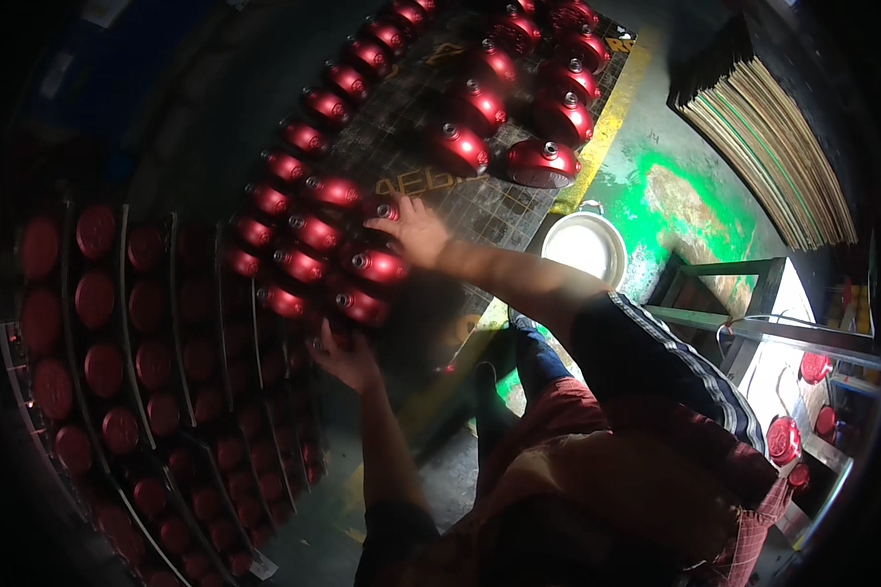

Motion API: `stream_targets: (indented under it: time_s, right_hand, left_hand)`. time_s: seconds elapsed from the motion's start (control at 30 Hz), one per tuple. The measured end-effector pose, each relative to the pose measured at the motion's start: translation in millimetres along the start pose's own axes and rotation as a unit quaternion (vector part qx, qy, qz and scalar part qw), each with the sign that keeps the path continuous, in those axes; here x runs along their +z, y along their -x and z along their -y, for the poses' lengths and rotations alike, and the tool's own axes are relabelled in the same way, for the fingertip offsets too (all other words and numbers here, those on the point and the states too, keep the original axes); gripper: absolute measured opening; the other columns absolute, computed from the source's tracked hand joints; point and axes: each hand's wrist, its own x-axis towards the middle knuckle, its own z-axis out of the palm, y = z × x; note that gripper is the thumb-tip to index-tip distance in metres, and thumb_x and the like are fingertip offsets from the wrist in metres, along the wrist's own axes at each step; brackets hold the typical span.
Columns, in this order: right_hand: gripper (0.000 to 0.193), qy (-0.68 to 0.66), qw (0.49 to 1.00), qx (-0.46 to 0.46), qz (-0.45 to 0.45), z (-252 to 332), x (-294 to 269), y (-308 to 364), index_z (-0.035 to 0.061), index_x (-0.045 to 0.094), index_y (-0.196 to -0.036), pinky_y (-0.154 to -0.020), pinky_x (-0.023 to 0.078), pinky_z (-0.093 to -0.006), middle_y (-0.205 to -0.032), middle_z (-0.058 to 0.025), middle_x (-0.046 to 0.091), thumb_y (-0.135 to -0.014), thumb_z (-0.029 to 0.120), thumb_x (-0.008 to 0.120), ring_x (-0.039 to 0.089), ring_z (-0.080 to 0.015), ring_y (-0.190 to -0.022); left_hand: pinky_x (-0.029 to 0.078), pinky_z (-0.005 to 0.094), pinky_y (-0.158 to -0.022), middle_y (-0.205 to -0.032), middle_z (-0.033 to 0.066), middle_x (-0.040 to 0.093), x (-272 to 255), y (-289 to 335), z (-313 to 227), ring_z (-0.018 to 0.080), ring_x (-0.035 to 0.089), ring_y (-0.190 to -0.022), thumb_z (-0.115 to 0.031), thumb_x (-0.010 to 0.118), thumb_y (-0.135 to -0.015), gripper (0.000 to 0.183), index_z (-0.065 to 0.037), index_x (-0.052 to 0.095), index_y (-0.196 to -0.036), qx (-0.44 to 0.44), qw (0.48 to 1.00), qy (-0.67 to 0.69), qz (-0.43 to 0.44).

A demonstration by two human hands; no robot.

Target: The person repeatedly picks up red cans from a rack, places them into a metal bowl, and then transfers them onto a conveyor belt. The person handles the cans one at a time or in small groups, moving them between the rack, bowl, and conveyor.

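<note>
Glossy red rounded metal vessels (pixel 313 232), each with a short silver neck, stand close together in rows in the middle left. My right hand (pixel 416 233) reaches over the right-hand row, its fingers and thumb closed around a red vessel (pixel 380 209) at the far end of that row. Nearer to me, my left hand (pixel 347 360) is low at the near end of the rows, just below another red vessel (pixel 360 305). Its fingers are apart, and a small shiny spot shows beside the fingertips in shadow; I cannot make out what it belongs to.
More red vessels (pixel 542 163) stand farther off on a dark, gridded board (pixel 411 137). Racks with red round pieces (pixel 96 298) fill the left. On the right are a white bucket (pixel 584 245), a stack of flat sheets (pixel 768 152) and a metal frame (pixel 744 328).
</note>
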Motion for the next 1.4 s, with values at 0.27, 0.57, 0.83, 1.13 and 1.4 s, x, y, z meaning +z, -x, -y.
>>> stream_targets:
  time_s: [0.27, 0.57, 0.83, 1.13, 1.4]
  right_hand:
    - [0.058, -0.172, 0.982, 0.047, -0.069, -33.4, -41.6, 60.2, 0.0286, 0.052, -0.137, -0.106, 0.042, -0.0453, -0.138, -0.0237, 0.040, -0.084, 0.012, 0.069, 0.044, -0.0428, -0.126]
    - [0.059, -0.619, 0.674, 0.264, -0.306, -32.9, -143.4, 323.4, 0.0081, 0.046, -0.144, -0.108, 0.039, -0.0379, -0.137, -0.0093, 0.055, -0.090, 0.017, 0.067, 0.052, -0.0221, -0.125]
    - [0.039, -0.814, 0.226, 0.233, -0.481, -92.8, -152.7, 403.5, 0.0055, 0.052, -0.133, -0.091, 0.054, -0.0512, -0.125, -0.0182, 0.060, -0.100, 0.025, 0.048, 0.061, -0.0362, -0.109]
    - [0.039, -0.598, 0.638, 0.258, -0.410, -201.5, -174.5, 400.5, 0.0086, 0.052, -0.129, -0.081, 0.057, -0.0379, -0.122, -0.0118, 0.060, -0.096, 0.029, 0.053, 0.062, -0.0286, -0.103]
    - [0.050, -0.966, 0.104, 0.029, -0.234, -237.5, -210.6, 396.9, 0.0126, 0.050, -0.135, -0.083, 0.058, -0.0437, -0.127, -0.0113, 0.058, -0.098, 0.045, 0.047, 0.057, -0.0321, -0.109]
  left_hand:
    - [0.037, 0.0438, -0.110, -0.142, 0.0147, 0.048, -37.9, 23.3, 34.8, 0.0303, 0.044, -0.132, -0.006, 0.075, -0.079, 0.062, -0.009, 0.054, -0.137, -0.012, 0.972, 0.235, 0.019]
    - [0.039, 0.0471, -0.109, -0.147, 0.0169, 0.042, -117.6, 103.0, -18.4, 0.0307, 0.045, -0.133, -0.008, 0.055, -0.080, 0.082, -0.005, 0.021, -0.155, -0.226, 0.623, 0.648, 0.375]
    - [0.031, 0.0495, -0.115, -0.153, 0.0122, 0.037, 26.4, 164.8, -166.8, 0.0317, 0.039, -0.139, -0.046, 0.045, -0.092, 0.067, -0.016, 0.035, -0.151, -0.278, 0.382, 0.679, 0.562]
    - [0.053, 0.0374, -0.074, -0.149, 0.0134, 0.040, 131.9, 223.1, -300.8, 0.0274, 0.053, -0.114, -0.047, 0.071, -0.081, 0.084, -0.014, 0.035, -0.149, -0.457, -0.048, 0.666, 0.587]
    - [0.054, 0.0392, -0.073, -0.149, 0.0143, 0.040, 154.4, 227.8, -341.8, 0.0299, 0.054, -0.114, -0.045, 0.069, -0.083, 0.074, -0.015, 0.042, -0.146, -0.441, -0.087, 0.675, 0.585]
